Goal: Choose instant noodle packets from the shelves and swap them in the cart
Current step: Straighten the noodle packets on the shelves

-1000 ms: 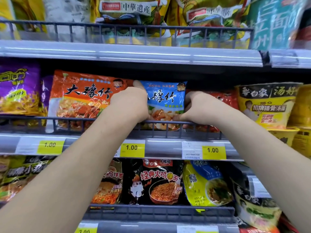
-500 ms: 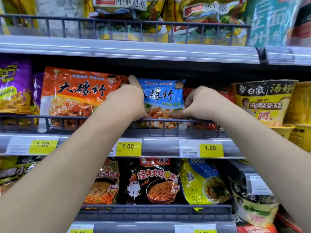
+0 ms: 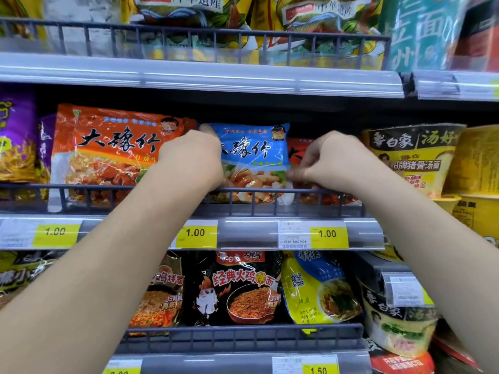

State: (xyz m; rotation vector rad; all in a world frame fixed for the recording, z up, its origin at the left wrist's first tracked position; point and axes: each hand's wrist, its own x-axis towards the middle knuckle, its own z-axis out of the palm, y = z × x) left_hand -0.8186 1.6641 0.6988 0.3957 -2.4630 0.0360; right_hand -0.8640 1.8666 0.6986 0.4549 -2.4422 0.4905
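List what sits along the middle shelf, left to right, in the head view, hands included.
purple packet → orange packet → left hand → blue packet → right hand → yellow noodle cup

Left hand (image 3: 191, 157) and right hand (image 3: 333, 157) grip the blue noodle packet (image 3: 253, 155).

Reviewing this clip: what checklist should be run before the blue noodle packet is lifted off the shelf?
1. Left hand grips blue packet by its left edge: ok.
2. Right hand pinches its right edge: ok.
3. Packet bottom clear of wire rail: not ok, it sits behind it.
4. Orange packet free of the left hand: cannot tell.
5. Red packet free of the right hand: cannot tell.
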